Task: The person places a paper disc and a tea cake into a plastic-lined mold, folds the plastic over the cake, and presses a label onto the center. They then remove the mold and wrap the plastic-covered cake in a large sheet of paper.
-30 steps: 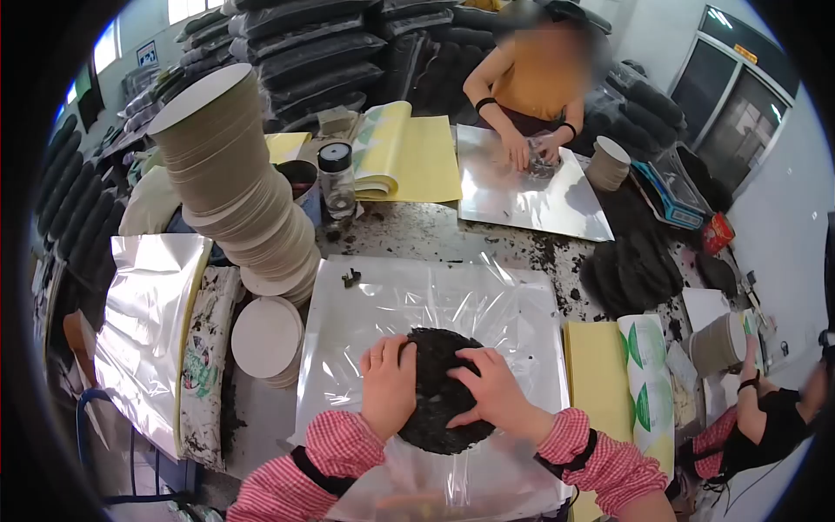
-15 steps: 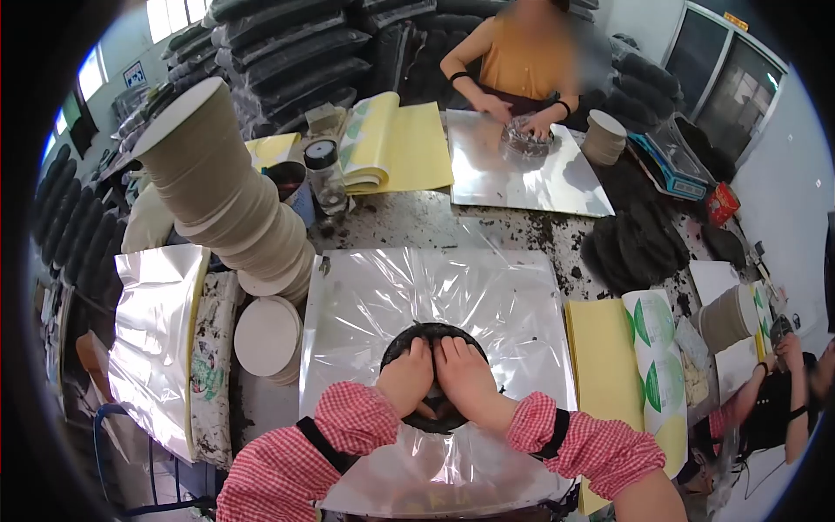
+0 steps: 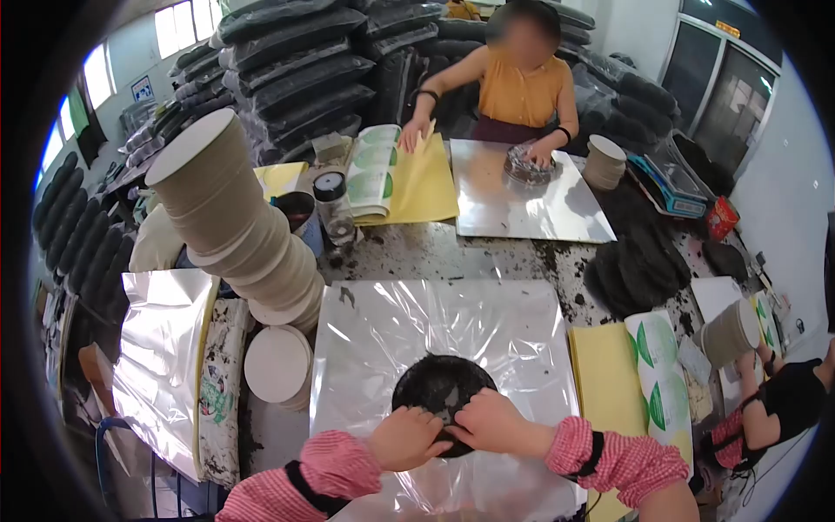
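Observation:
A round black mould (image 3: 448, 383) lined with dark flaky material lies on clear crinkled plastic film (image 3: 365, 383), over a shiny metal sheet (image 3: 335, 409). A small paler patch shows in the middle of the dark layer. My left hand (image 3: 409, 438) curls its fingers over the mould's near left rim, thumb pointing right. On the near right rim, my right hand (image 3: 500, 424) is closed, its thumb reaching inward. The two thumbs almost meet at the near edge. My fingertips are partly hidden by the hands and the rim.
Stacked pale discs (image 3: 235, 209) lean tall at left, beside a lower disc pile (image 3: 277, 361). Yellow sheets (image 3: 600, 374) with green-printed labels lie right. Dark fibrous clumps (image 3: 639, 270) sit behind them. Across the table, a person (image 3: 526, 87) touches a wrapped round bundle (image 3: 531, 163).
My hands have moved from inside the mould to its near rim and spread apart, uncovering the dark layer. The person opposite has moved one hand to the yellow sheets.

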### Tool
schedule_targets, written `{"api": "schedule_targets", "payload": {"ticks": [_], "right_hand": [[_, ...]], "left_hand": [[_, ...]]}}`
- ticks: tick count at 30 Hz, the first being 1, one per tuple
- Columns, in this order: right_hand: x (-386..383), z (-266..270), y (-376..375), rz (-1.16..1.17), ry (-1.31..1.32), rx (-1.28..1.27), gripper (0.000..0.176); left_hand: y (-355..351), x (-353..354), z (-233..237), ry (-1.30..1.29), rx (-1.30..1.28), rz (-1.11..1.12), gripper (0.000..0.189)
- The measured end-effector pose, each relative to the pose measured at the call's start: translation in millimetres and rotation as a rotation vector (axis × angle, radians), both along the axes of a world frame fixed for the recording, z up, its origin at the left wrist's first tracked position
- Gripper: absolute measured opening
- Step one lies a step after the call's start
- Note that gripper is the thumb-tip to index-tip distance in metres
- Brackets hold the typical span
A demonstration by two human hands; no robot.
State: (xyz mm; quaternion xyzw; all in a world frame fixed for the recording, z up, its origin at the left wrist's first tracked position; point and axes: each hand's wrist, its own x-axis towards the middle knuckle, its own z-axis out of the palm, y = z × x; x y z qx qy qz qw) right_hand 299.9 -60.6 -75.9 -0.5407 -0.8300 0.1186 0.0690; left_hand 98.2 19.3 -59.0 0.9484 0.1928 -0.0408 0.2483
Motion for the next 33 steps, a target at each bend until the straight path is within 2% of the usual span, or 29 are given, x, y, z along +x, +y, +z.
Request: {"api": "schedule_targets", "payload": {"ticks": [1, 2, 3, 4, 5, 6, 8, 9, 10, 11, 12, 13, 14, 16, 17, 18, 19, 20, 21, 22, 23, 24, 25, 26, 28, 30, 31, 32, 33], "right_hand": [[1, -3, 1, -0.045, 0.188, 0.124, 0.032], [1, 1, 4, -0.040, 0.220, -0.029, 0.037], [-5, 2, 9, -0.045, 0.224, -0.023, 0.037], [-15, 4, 16, -0.017, 0.195, 0.103, 0.044], [-20, 5, 21, 0.013, 0.163, 0.230, 0.055], [-22, 5, 25, 0.016, 0.164, 0.239, 0.055], [-24, 1, 28, 0.038, 0.060, 0.068, 0.061], [-25, -2, 24, 0.046, 0.008, -0.024, 0.065], [-25, -5, 26, 0.043, 0.018, -0.045, 0.067], [-25, -2, 26, 0.035, 0.019, -0.033, 0.067], [-25, 2, 27, 0.025, 0.028, -0.027, 0.063], [-25, 4, 26, 0.013, 0.038, -0.027, 0.059], [-23, -2, 19, 0.004, 0.040, -0.027, 0.059], [-4, -17, 9, 0.026, 0.273, 0.145, 0.048], [5, 2, -1, -0.083, 0.354, 0.297, 0.044], [15, 32, -21, -0.196, 0.440, 0.441, 0.039], [29, 56, -39, -0.404, 0.493, 0.507, 0.041], [47, 64, -58, -0.618, 0.457, 0.582, 0.045], [77, 40, -81, -0.743, 0.434, 0.595, 0.052], [94, 14, -100, -0.862, 0.406, 0.604, 0.059], [86, 16, -111, -0.854, 0.407, 0.603, 0.059], [75, 27, -125, -0.933, 0.633, 0.078, 0.063], [66, 37, -136, -0.969, 0.826, -0.467, 0.068], [63, 46, -139, -0.968, 0.821, -0.475, 0.068], [64, 71, -134, -0.763, 0.967, -0.430, 0.059], [78, 112, -127, -0.816, 1.328, 0.010, 0.054], [92, 125, -126, -0.753, 1.434, 0.179, 0.053], [108, 127, -123, -0.782, 1.518, 0.290, 0.044], [121, 111, -122, -0.780, 1.518, 0.303, 0.044]], "left_hand": [[10, -5, 8, -0.136, -0.232, 0.001, 0.031], [17, -12, 27, -0.341, -0.236, 0.204, 0.027], [26, -17, 38, -0.438, -0.127, 0.479, 0.033], [55, -30, 6, -0.532, 0.206, 0.604, 0.042], [86, -42, -16, -0.579, 0.248, 0.736, 0.047], [111, -50, -28, -0.628, 0.292, 0.874, 0.052], [145, -44, -20, -0.383, -0.398, 1.314, 0.062], [148, -40, -28, -0.380, -0.405, 1.320, 0.062], [154, -33, -33, -0.557, -0.498, 1.207, 0.062], [154, -21, -16, -0.731, -0.582, 1.076, 0.062], [147, -14, 4, -0.734, -0.573, 1.060, 0.062], [117, -5, 56, -0.775, -0.428, 0.848, 0.062], [97, -1, 82, -0.806, -0.292, 0.641, 0.063], [94, -27, 75, -0.914, -0.353, 0.664, 0.061], [93, -50, 67, -1.024, -0.412, 0.694, 0.060], [86, -81, 55, -0.942, -0.476, 0.801, 0.060], [74, -114, 39, -0.850, -0.537, 0.898, 0.061], [55, -145, -1, -0.861, -0.734, 0.911, 0.060], [35, -169, -39, -0.865, -0.928, 0.917, 0.059], [6, -169, -46, -0.824, -0.934, 0.900, 0.061], [-23, -156, -45, -0.787, -0.943, 0.889, 0.062], [-36, -141, -40, -0.794, -0.943, 0.895, 0.062], [-43, -125, -33, -0.531, -0.706, 0.858, 0.063], [-45, -117, -26, -0.268, -0.474, 0.806, 0.064], [-25, -114, -4, -0.433, -0.709, 0.588, 0.064], [-5, -115, 66, -0.711, -0.823, 0.771, 0.063], [2, -120, 80, -1.022, -0.871, 0.811, 0.063], [11, -127, 84, -1.291, -0.882, 0.752, 0.053], [21, -138, 67, -1.292, -0.881, 0.740, 0.053]]}}
